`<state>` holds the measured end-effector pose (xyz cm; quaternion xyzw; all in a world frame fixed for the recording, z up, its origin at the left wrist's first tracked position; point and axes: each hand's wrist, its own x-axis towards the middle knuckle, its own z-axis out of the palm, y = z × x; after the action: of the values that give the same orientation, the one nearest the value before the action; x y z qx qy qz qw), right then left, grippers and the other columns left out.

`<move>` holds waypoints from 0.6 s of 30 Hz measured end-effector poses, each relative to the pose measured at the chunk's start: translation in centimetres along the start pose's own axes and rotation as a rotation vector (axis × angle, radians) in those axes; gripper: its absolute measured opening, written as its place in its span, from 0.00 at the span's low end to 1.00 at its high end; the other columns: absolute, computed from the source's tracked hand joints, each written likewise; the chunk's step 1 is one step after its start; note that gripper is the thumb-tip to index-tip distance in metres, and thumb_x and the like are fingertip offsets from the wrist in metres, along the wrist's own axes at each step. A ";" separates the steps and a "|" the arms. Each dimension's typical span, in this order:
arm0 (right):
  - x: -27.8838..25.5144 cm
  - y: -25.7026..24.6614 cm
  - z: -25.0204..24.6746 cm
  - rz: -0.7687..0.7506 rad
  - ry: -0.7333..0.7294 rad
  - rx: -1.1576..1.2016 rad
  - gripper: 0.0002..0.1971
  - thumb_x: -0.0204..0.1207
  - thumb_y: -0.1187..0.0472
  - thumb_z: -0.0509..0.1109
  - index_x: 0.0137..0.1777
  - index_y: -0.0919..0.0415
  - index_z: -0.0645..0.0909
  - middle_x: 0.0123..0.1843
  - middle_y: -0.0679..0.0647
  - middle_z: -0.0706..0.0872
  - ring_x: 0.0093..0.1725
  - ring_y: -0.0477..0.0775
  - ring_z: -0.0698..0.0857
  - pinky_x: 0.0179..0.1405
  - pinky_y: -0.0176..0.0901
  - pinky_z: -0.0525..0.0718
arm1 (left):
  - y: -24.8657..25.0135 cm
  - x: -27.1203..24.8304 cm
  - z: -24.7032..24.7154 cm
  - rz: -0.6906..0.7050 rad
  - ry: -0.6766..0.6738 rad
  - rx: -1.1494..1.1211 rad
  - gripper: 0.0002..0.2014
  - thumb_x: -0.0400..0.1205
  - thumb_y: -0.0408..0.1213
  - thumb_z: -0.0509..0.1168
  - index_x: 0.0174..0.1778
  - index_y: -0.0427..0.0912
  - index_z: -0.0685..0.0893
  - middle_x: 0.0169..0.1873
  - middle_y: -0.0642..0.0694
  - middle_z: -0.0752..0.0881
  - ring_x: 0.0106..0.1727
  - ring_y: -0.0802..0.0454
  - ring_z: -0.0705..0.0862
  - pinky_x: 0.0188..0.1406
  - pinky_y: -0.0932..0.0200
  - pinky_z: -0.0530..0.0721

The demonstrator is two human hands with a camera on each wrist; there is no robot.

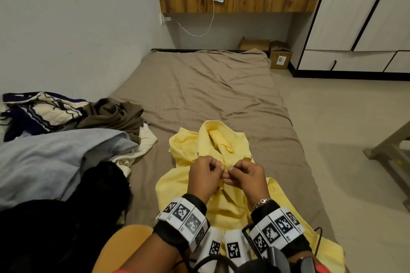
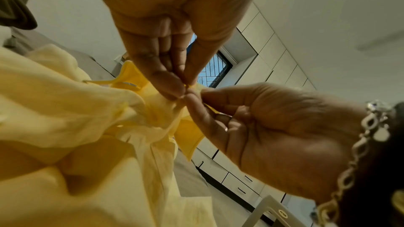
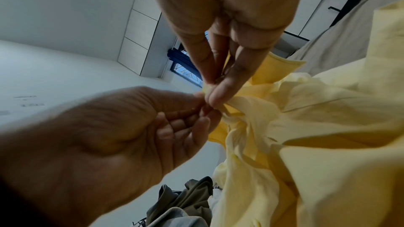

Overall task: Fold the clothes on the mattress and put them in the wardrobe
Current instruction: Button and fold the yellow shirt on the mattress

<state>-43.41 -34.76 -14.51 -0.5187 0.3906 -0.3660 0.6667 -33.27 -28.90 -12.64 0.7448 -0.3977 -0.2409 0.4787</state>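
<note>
Both hands meet over the front of a yellow shirt that lies spread on the mattress, collar toward the far end and hem toward the person. The left hand pinches a bit of the shirt's front edge between thumb and fingertips, and the right hand pinches the facing edge just beside it, so the two sets of fingertips touch; the wrist views show the same small fold of yellow cloth caught between thumb and forefinger on each side. Whether a button sits between the fingers is too small to tell, but the grip and its place just below the collar suggest the placket is being fastened or lined up near the neck. By that reading the step in hand is preparing this one shirt for folding, and no fold has been made: the sleeves and body lie rumpled and loose. A pile of other clothes waits on the mattress to the person's left, unfolded, and the wardrobe stands shut well beyond the far right corner, so the task looks to be at an early stage. The next move probably calls for closing or releasing the placket, smoothing the front flat on the mattress, then bringing the sleeves inward; thin, limp cloth like this will likely need both hands to keep the edges square.
</note>
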 end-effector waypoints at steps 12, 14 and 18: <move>0.5 -0.5 -0.1 -0.217 -0.012 -0.395 0.15 0.71 0.76 0.70 0.31 0.58 0.75 0.27 0.53 0.82 0.25 0.50 0.85 0.31 0.46 0.87 | -0.3 0.1 -0.3 -0.055 -0.035 -0.163 0.11 0.81 0.27 0.63 0.34 0.41 0.81 0.28 0.44 0.83 0.26 0.53 0.81 0.23 0.62 0.83; 0.4 -0.5 0.2 -0.292 0.014 -0.513 0.14 0.70 0.72 0.73 0.31 0.55 0.75 0.27 0.50 0.81 0.28 0.52 0.85 0.32 0.45 0.87 | -0.2 0.0 -0.2 -0.036 -0.028 -0.188 0.11 0.82 0.31 0.64 0.33 0.41 0.83 0.28 0.44 0.84 0.25 0.54 0.82 0.25 0.58 0.85; 0.2 -0.2 0.4 -0.449 0.075 -0.725 0.10 0.70 0.70 0.73 0.34 0.59 0.77 0.32 0.48 0.80 0.31 0.54 0.84 0.32 0.41 0.82 | 0.0 -0.4 0.1 -0.005 -0.028 -0.241 0.08 0.78 0.32 0.69 0.33 0.36 0.85 0.26 0.45 0.85 0.25 0.58 0.82 0.25 0.61 0.84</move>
<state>-42.96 -34.83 -14.27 -0.7779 0.3953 -0.3596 0.3305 -33.63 -28.63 -12.68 0.6795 -0.3704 -0.2984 0.5586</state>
